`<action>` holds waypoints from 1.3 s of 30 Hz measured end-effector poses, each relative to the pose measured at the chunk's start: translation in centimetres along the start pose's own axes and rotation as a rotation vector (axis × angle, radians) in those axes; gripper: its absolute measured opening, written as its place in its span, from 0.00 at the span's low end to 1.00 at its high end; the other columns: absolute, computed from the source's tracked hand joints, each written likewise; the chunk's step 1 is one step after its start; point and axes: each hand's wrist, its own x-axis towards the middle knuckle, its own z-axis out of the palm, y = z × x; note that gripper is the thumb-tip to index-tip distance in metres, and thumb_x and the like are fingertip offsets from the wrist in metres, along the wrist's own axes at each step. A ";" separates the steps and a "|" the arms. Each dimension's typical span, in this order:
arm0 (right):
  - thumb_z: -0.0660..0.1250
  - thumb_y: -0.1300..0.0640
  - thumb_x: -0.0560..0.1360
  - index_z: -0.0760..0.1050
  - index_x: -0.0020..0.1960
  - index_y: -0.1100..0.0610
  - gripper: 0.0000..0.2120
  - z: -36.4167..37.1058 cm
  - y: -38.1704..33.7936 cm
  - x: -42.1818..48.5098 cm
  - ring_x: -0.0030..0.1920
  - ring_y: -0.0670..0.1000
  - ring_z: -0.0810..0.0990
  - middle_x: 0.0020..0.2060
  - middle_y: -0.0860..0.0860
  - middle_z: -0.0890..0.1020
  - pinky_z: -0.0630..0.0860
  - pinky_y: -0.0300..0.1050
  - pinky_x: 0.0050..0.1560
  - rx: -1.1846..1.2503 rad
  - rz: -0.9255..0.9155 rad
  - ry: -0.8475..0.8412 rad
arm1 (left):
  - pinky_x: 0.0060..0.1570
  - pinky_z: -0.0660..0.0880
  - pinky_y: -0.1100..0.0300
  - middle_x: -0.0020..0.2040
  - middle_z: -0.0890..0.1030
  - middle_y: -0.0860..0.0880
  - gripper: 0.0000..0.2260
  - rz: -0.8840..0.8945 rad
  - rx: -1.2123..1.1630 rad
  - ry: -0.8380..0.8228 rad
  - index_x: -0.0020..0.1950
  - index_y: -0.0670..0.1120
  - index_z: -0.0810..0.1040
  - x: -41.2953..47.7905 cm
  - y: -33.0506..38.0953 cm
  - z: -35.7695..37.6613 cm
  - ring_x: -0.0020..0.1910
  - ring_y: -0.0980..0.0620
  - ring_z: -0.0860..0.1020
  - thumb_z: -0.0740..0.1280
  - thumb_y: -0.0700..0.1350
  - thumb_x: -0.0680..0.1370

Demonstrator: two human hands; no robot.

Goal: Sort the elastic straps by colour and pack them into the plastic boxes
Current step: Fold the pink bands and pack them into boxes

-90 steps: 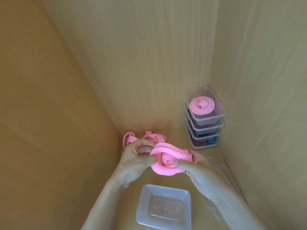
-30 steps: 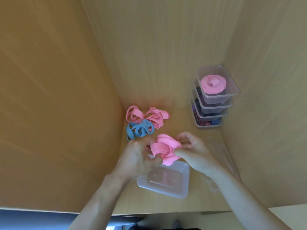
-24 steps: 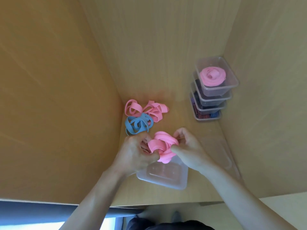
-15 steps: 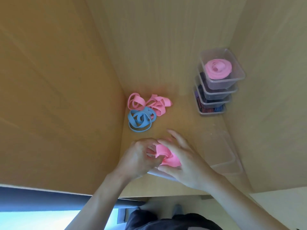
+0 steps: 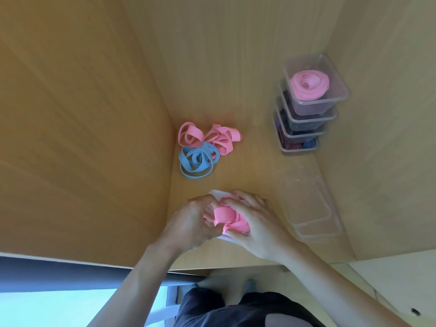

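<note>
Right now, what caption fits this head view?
Left hand and right hand push a coiled pink elastic strap into a clear plastic box.

a small partitioned desk booth, a sorting workstation; the pale wood-grain desktop [image 5: 254, 175] is walled by a matching left panel [image 5: 82, 126], back panel [image 5: 224, 55] and right panel [image 5: 382, 126]; clear plastic boxes [image 5: 306, 112] stack in the corner

A light wooden desk top [image 5: 250, 168] sat boxed in by three wooden panels of the same grain: a left panel [image 5: 82, 114], a back panel [image 5: 224, 55] and a right panel [image 5: 382, 119]. Below the desk's near edge ran a dark grey bar [image 5: 70, 272], with a pale blue surface [image 5: 47, 308] beneath it. Dark cloth [image 5: 236, 310] filled the bottom middle. At the lower right lay a cream surface [image 5: 389, 274] bearing a small dark hole [image 5: 414, 311].
</note>
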 end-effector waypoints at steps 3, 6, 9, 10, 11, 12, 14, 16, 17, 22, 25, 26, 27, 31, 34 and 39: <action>0.71 0.39 0.71 0.70 0.70 0.43 0.29 0.9 0.0 0.5 0.62 0.50 0.69 0.64 0.45 0.67 0.70 0.50 0.63 -0.059 0.024 0.057 | 0.47 0.80 0.57 0.46 0.82 0.62 0.11 0.008 0.170 0.052 0.50 0.59 0.79 0.7 -0.6 0.4 0.47 0.64 0.80 0.74 0.53 0.69; 0.72 0.41 0.71 0.72 0.69 0.46 0.29 1.7 0.0 0.7 0.60 0.51 0.71 0.63 0.45 0.70 0.70 0.51 0.60 -0.128 0.033 0.056 | 0.57 0.75 0.57 0.52 0.81 0.61 0.14 0.031 0.307 0.078 0.56 0.60 0.80 1.2 -1.8 1.0 0.56 0.60 0.76 0.75 0.56 0.71; 0.70 0.42 0.73 0.70 0.71 0.46 0.28 2.1 0.1 0.8 0.62 0.52 0.73 0.64 0.45 0.73 0.69 0.50 0.62 -0.167 0.057 0.033 | 0.66 0.68 0.56 0.60 0.75 0.58 0.17 0.039 0.337 0.099 0.58 0.58 0.81 1.4 -2.9 1.8 0.65 0.55 0.69 0.75 0.58 0.71; 0.70 0.42 0.73 0.70 0.71 0.45 0.28 2.2 0.2 0.8 0.62 0.52 0.73 0.64 0.44 0.73 0.69 0.50 0.62 -0.165 0.065 0.035 | 0.68 0.66 0.57 0.63 0.72 0.58 0.17 0.042 0.323 0.113 0.58 0.58 0.81 1.4 -3.2 2.0 0.68 0.55 0.66 0.75 0.58 0.70; 0.70 0.42 0.73 0.70 0.71 0.46 0.28 2.2 0.2 0.7 0.62 0.52 0.73 0.64 0.44 0.74 0.69 0.50 0.62 -0.166 0.072 0.035 | 0.71 0.63 0.56 0.67 0.69 0.57 0.17 0.045 0.317 0.119 0.58 0.58 0.81 1.6 -3.5 2.2 0.72 0.54 0.62 0.75 0.59 0.70; 0.70 0.43 0.73 0.70 0.71 0.46 0.28 2.2 0.3 0.7 0.63 0.52 0.73 0.65 0.44 0.74 0.69 0.49 0.62 -0.172 0.075 0.030 | 0.73 0.61 0.54 0.72 0.66 0.56 0.17 0.044 0.320 0.115 0.58 0.59 0.80 1.7 -3.7 2.4 0.75 0.54 0.58 0.74 0.60 0.70; 0.70 0.42 0.73 0.71 0.72 0.48 0.29 2.3 0.6 0.8 0.64 0.52 0.72 0.66 0.45 0.73 0.68 0.48 0.62 -0.180 0.076 0.008 | 0.77 0.57 0.52 0.78 0.60 0.54 0.19 0.008 0.291 0.082 0.59 0.60 0.78 1.7 -3.9 2.6 0.80 0.53 0.50 0.72 0.61 0.70; 0.71 0.42 0.73 0.70 0.72 0.48 0.30 2.2 0.7 1.1 0.64 0.51 0.70 0.66 0.46 0.71 0.66 0.47 0.62 -0.179 0.090 -0.014 | 0.76 0.57 0.56 0.79 0.58 0.60 0.23 -0.025 0.165 0.069 0.62 0.62 0.75 1.5 -3.8 2.6 0.80 0.58 0.48 0.71 0.62 0.68; 0.71 0.41 0.73 0.69 0.73 0.48 0.31 2.3 0.7 1.2 0.64 0.51 0.69 0.66 0.47 0.70 0.66 0.47 0.63 -0.180 0.098 -0.020 | 0.75 0.58 0.59 0.76 0.57 0.68 0.25 -0.018 0.106 0.077 0.64 0.63 0.73 1.4 -3.9 2.6 0.79 0.62 0.49 0.71 0.60 0.68; 0.71 0.42 0.74 0.65 0.76 0.45 0.33 2.1 0.5 1.3 0.63 0.51 0.68 0.64 0.47 0.68 0.65 0.46 0.65 -0.196 0.095 -0.048 | 0.74 0.57 0.59 0.77 0.57 0.67 0.27 -0.018 0.085 0.066 0.69 0.63 0.70 1.0 -3.8 2.4 0.79 0.61 0.49 0.76 0.50 0.72; 0.73 0.46 0.73 0.61 0.76 0.40 0.36 1.1 0.8 1.0 0.64 0.48 0.67 0.63 0.43 0.68 0.66 0.43 0.67 -0.015 0.091 -0.109 | 0.75 0.52 0.61 0.82 0.52 0.57 0.27 -0.066 0.125 0.029 0.72 0.64 0.68 0.6 -3.5 2.7 0.81 0.58 0.44 0.73 0.51 0.75; 0.73 0.47 0.73 0.61 0.76 0.38 0.36 0.6 1.1 0.6 0.65 0.46 0.67 0.62 0.42 0.68 0.66 0.40 0.67 0.063 0.087 -0.107 | 0.74 0.50 0.62 0.82 0.51 0.57 0.27 -0.067 0.133 0.026 0.73 0.64 0.68 0.5 -3.3 2.9 0.81 0.58 0.43 0.72 0.52 0.76; 0.73 0.48 0.74 0.62 0.75 0.38 0.34 0.1 1.4 0.1 0.65 0.44 0.67 0.62 0.40 0.69 0.66 0.38 0.67 0.120 0.085 -0.068 | 0.74 0.50 0.63 0.82 0.50 0.57 0.27 -0.066 0.140 0.032 0.73 0.64 0.67 0.4 -3.2 3.0 0.81 0.58 0.43 0.71 0.52 0.76; 0.74 0.61 0.72 0.79 0.54 0.54 0.11 -1.2 4.2 -2.1 0.54 0.52 0.77 0.51 0.47 0.76 0.74 0.46 0.57 0.051 0.233 0.337 | 0.75 0.48 0.65 0.82 0.48 0.57 0.27 -0.075 0.140 0.060 0.74 0.63 0.67 0.0 -2.7 3.3 0.81 0.58 0.41 0.71 0.52 0.77; 0.76 0.55 0.71 0.79 0.43 0.56 0.07 -2.0 6.4 -3.3 0.49 0.59 0.78 0.45 0.53 0.78 0.72 0.51 0.50 -0.243 0.520 0.267 | 0.78 0.50 0.59 0.82 0.46 0.59 0.26 -0.104 0.145 0.066 0.75 0.64 0.65 -0.3 -2.9 3.8 0.80 0.59 0.39 0.69 0.53 0.78; 0.73 0.45 0.74 0.76 0.41 0.53 0.12 -1.1 8.1 -4.1 0.53 0.57 0.75 0.47 0.52 0.75 0.68 0.51 0.55 -0.336 0.681 0.157 | 0.78 0.52 0.54 0.82 0.47 0.59 0.24 -0.113 0.154 0.103 0.76 0.62 0.65 -0.4 -3.2 4.5 0.80 0.60 0.39 0.65 0.57 0.80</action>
